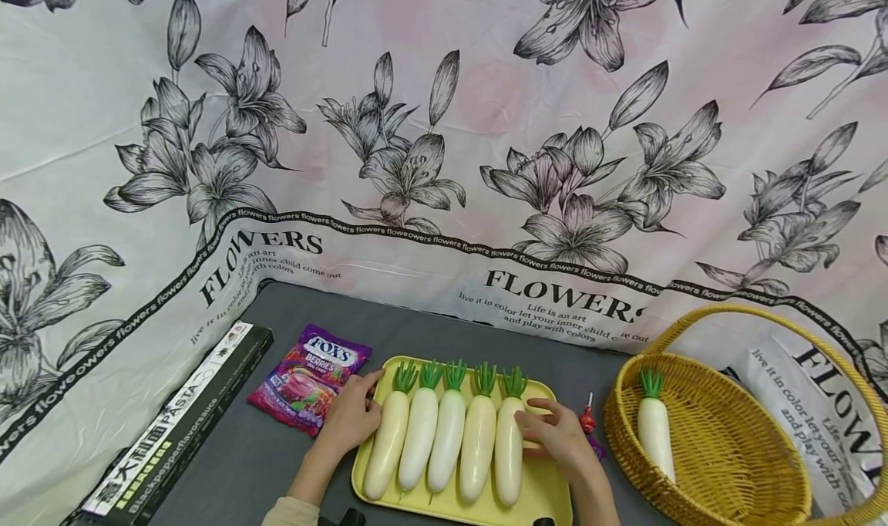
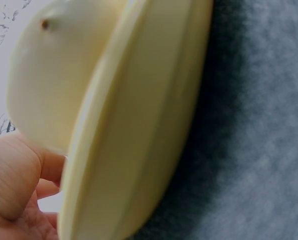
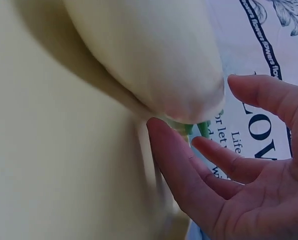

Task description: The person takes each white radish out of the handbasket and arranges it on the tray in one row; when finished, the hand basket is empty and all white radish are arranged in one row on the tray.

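Several white radishes with green tops lie side by side on a yellow tray (image 1: 548, 487). At the row's left end is the leftmost radish (image 1: 387, 445). My left hand (image 1: 354, 414) lies over the tray's left rim beside it, fingers loosely bent; the tray edge covers part of them in the left wrist view. Just right of the rightmost radish (image 1: 509, 456) is my right hand (image 1: 558, 433). In the right wrist view, its thumb (image 3: 263, 92) and fingers (image 3: 181, 172) stand apart around that radish's top end, without closing on it.
A wicker basket (image 1: 617, 433) with a tall handle stands right, holding one white radish (image 1: 654, 437). Between tray and basket lies a red lollipop (image 1: 587, 418). A purple candy bag (image 1: 308, 379) and a long pasta box (image 1: 183, 426) lie left. Floral cloth (image 1: 416, 264) hangs behind.
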Demonstrator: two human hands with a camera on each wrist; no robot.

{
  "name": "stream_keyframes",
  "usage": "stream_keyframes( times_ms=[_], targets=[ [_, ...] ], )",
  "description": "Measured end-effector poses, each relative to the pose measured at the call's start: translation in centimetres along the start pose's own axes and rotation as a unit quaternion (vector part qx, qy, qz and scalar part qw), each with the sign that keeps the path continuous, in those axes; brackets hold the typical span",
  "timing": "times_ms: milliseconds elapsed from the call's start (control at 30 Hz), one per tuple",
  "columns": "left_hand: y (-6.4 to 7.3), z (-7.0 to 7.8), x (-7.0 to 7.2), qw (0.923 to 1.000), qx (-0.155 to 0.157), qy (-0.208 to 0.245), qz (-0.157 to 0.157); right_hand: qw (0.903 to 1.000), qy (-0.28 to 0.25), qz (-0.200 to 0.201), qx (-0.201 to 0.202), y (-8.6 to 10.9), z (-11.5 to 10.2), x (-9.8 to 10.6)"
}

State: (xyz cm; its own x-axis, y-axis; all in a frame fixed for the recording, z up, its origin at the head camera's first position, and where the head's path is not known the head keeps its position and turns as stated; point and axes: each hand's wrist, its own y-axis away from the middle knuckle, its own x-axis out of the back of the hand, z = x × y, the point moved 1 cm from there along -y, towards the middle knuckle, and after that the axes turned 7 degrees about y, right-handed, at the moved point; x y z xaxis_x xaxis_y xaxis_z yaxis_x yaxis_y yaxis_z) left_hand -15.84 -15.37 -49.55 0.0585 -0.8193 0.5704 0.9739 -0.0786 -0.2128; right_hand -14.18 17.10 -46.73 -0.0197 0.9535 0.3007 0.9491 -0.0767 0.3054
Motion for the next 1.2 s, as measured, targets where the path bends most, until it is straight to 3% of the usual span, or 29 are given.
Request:
stream_keyframes(
  times_ms=[433,1200],
  targets=[
    [0.1,-0.1,0.0,0.9998,-0.009,-0.002,0.017,0.9983,0.053,0.012,0.018,0.0,-0.9,1.9],
    [0.0,0.0,0.0,0.9999,-0.007,-0.006,0.007,0.9953,0.088,0.020,0.035,0.3,-3.8,7.5]
  ],
)
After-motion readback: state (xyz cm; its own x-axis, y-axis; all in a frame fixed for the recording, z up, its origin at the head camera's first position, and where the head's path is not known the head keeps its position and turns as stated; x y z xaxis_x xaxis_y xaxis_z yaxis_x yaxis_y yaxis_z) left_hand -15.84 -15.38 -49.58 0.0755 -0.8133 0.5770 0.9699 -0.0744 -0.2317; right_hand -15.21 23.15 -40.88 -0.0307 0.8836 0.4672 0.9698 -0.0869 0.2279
